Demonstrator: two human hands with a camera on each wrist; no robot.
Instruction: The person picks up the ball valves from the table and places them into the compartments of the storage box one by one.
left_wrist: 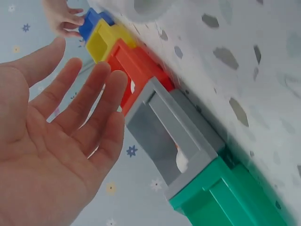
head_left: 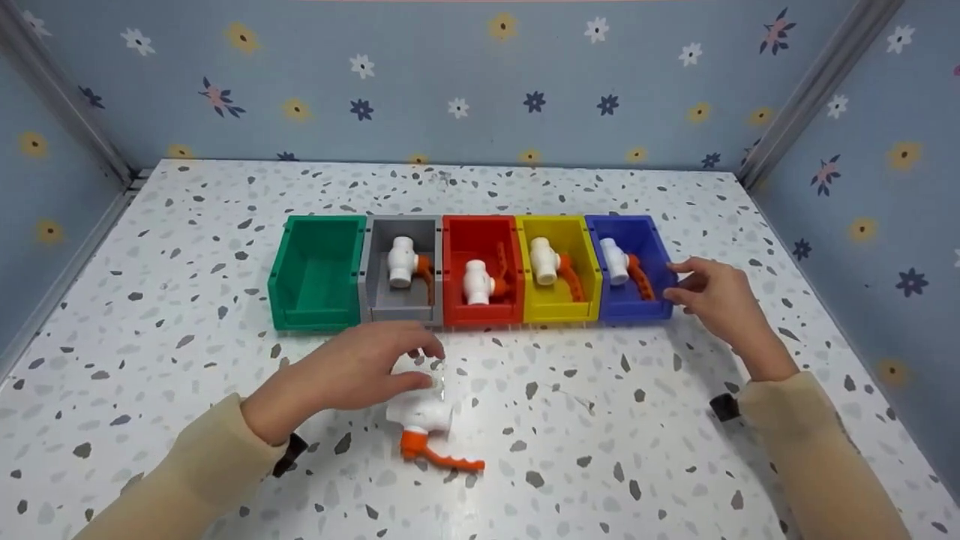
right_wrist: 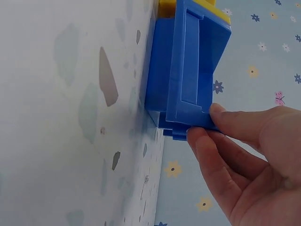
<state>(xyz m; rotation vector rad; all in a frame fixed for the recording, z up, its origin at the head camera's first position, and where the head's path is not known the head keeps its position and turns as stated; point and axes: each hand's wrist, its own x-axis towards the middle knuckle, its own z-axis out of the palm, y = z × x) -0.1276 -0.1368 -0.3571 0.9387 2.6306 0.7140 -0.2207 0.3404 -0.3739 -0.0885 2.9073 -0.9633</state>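
My right hand (head_left: 716,304) pinches the right side wall of the blue bin (right_wrist: 183,101) between thumb and fingers. In that bin lies a white ball valve (head_left: 615,262) with an orange handle. My left hand (head_left: 360,367) hovers over the table, palm turned sideways and fingers loosely bent, with nothing in its grasp in the left wrist view. Just below it on the table lies another white ball valve (head_left: 420,416), its orange lever pointing right. Similar valves lie in the gray bin (head_left: 401,312), the red bin (head_left: 484,315) and the yellow bin (head_left: 559,312). The green bin (head_left: 315,319) holds nothing visible.
The bins stand side by side in one row on a white speckled table (head_left: 585,465). Behind them rises a blue flowered panel (head_left: 480,75), with more panels at left and right. Dark wrist devices (head_left: 724,407) show at both sleeves.
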